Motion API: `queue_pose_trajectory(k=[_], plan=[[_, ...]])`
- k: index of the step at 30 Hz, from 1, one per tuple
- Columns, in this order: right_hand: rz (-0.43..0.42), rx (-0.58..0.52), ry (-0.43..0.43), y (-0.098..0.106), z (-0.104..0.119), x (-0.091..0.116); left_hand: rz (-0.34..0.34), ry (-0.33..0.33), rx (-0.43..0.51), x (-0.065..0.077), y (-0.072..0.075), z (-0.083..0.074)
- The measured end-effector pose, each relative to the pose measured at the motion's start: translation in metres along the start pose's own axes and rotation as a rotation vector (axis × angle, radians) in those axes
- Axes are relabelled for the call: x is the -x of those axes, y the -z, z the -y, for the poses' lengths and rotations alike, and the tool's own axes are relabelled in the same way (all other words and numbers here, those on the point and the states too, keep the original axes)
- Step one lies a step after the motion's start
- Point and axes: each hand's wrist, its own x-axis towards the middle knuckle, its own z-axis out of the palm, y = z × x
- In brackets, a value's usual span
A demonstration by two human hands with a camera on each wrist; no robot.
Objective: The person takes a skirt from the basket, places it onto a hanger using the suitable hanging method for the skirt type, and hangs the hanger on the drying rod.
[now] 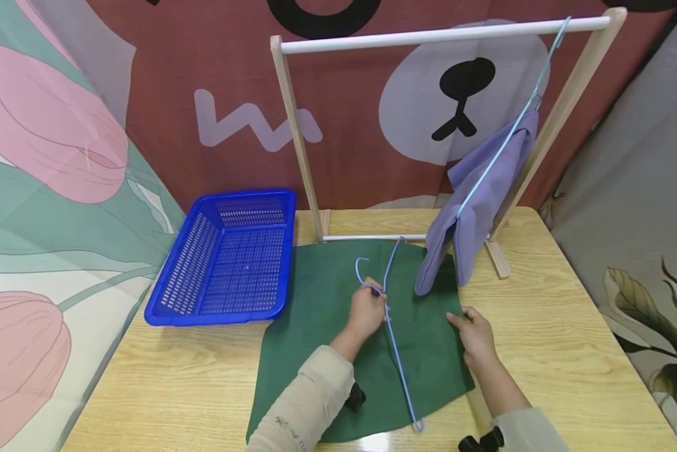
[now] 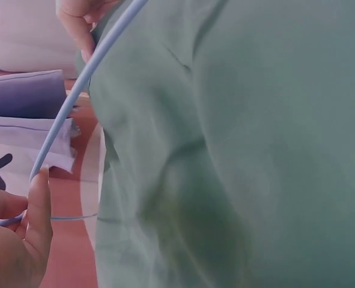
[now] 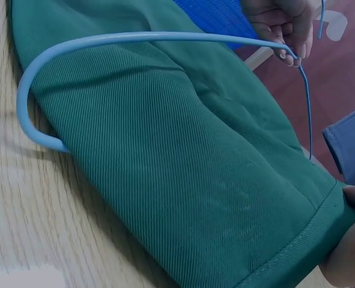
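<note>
A green cloth garment [image 1: 310, 351] lies spread over the table. My left hand [image 1: 367, 311] pinches a light blue wire hanger [image 1: 397, 355] near the base of its hook, above the cloth. One long arm of the hanger runs toward me, and its rounded end curves round the cloth's near edge, where the rest is hidden. With thumb and fingers, my right hand [image 1: 476, 336] pinches the cloth's right edge; a stitched hem shows beside the thumb in the right wrist view. The left wrist view shows the left thumb and fingertips on the hanger wire [image 2: 84, 84].
Behind the cloth stands a wooden rack [image 1: 299, 135] with a white top rail [image 1: 429, 39]. A purple garment [image 1: 499, 169] hangs at its right on a pale blue hanger [image 1: 508, 135]. A blue plastic basket [image 1: 220, 319] sits to the left on the wooden table [image 1: 553, 339].
</note>
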Motion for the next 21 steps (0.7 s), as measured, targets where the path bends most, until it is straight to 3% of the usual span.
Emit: queue_pose_trajectory(k=[14, 21], plan=[[-0.030, -0.091, -0.029, 0.004, -0.001, 0.011, 0.000, -0.059, -0.067, 0.002, 0.012, -0.003], [-0.001, -0.161, -0.053, 0.006, -0.001, 0.014, -0.042, -0.157, -0.213, 0.005, 0.020, -0.007]])
